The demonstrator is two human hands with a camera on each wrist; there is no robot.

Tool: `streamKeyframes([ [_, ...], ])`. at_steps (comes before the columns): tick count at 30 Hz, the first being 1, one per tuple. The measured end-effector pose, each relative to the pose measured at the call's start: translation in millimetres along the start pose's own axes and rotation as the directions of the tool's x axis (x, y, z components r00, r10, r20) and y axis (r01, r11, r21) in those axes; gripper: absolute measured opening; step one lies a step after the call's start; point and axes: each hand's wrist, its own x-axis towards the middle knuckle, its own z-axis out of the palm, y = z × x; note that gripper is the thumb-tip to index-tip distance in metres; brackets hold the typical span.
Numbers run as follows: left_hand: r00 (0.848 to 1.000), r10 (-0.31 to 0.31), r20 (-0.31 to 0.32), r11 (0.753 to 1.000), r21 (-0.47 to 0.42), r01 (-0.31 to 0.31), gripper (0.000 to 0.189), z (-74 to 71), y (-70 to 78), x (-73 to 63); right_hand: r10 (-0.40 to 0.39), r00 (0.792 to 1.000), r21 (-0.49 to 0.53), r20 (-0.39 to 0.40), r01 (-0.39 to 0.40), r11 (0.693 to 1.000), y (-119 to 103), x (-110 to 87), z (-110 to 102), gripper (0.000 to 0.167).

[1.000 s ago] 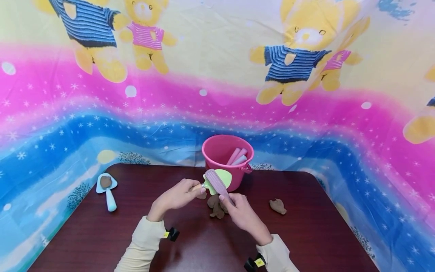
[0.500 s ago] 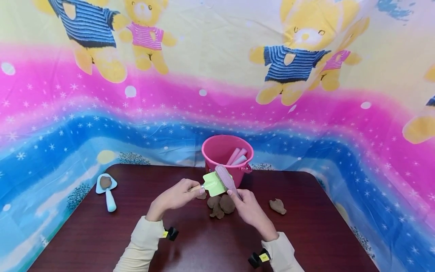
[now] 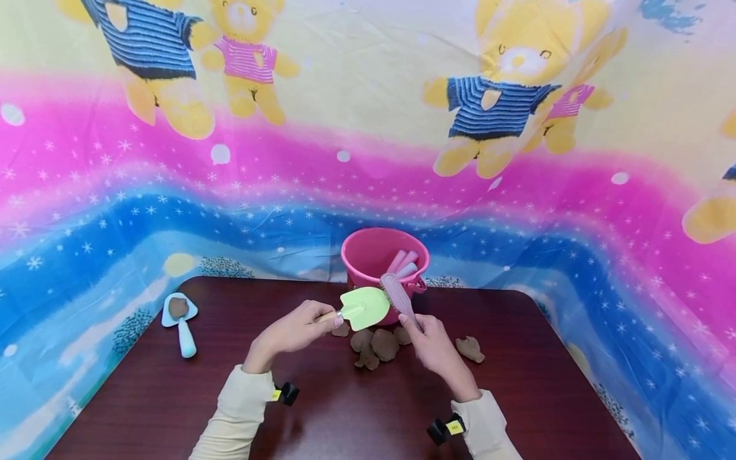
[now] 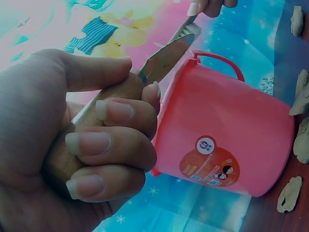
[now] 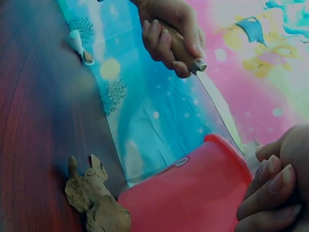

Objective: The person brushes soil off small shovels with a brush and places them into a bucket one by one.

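Observation:
My left hand (image 3: pixel 290 332) grips the wooden handle of a small trowel (image 3: pixel 368 308) with a light green blade. In the left wrist view, its fingers (image 4: pixel 108 145) curl round the handle. My right hand (image 3: pixel 435 350) holds a pale purple brush (image 3: pixel 397 295) by its handle. The brush head lies at the tip of the trowel blade; pale bristles (image 4: pixel 191 29) face the blade in the left wrist view. Both tools are raised in front of a pink bucket (image 3: pixel 359 262). Below them, several brown clay-like lumps (image 3: pixel 384 345) lie on the table.
Pink and white handles (image 3: pixel 406 265) stick up inside the bucket. At the far left lies another trowel (image 3: pixel 186 338), white and pale blue, bearing a brown lump (image 3: pixel 178 307). One more lump (image 3: pixel 470 349) is on the right. A printed cloth (image 3: pixel 368 160) hangs behind the dark table (image 3: pixel 322 409).
The brush has slid rightward along the trowel blade from near its base to its tip, uncovering the blade. My right hand moved right with it; my left hand has barely moved.

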Motion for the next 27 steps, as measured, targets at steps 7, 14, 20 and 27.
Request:
streamKeyframes([
  [7, 1.0, 0.009, -0.009, 1.0, 0.02, -0.009, 0.042, -2.8, 0.1, -2.2, 0.008, 0.999, -0.04, -0.046, -0.009, 0.999, 3.2, 1.9, -4.7, 0.046],
  [14, 1.0, -0.002, -0.011, 0.999, 0.038, 0.003, 0.037, -2.3, -0.4, -1.8, 0.006, 0.999, -0.02, -0.053, -0.007, 1.0, 2.8, 1.1, -4.3, 0.044],
  [20, 1.0, -0.02, 0.004, 0.999, 0.033, 0.02, 0.033, 0.4, -0.9, 0.0, -0.04, 0.999, -0.003, -0.032, 0.04, 0.999, -0.1, -1.2, 2.7, 0.046],
  [27, 1.0, -0.02, -0.007, 0.999, 0.049, 0.021, 0.032, 1.4, -3.7, 1.5, -0.113, 0.994, 0.013, 0.006, 0.113, 0.993, -8.3, -3.3, 20.6, 0.046],
])
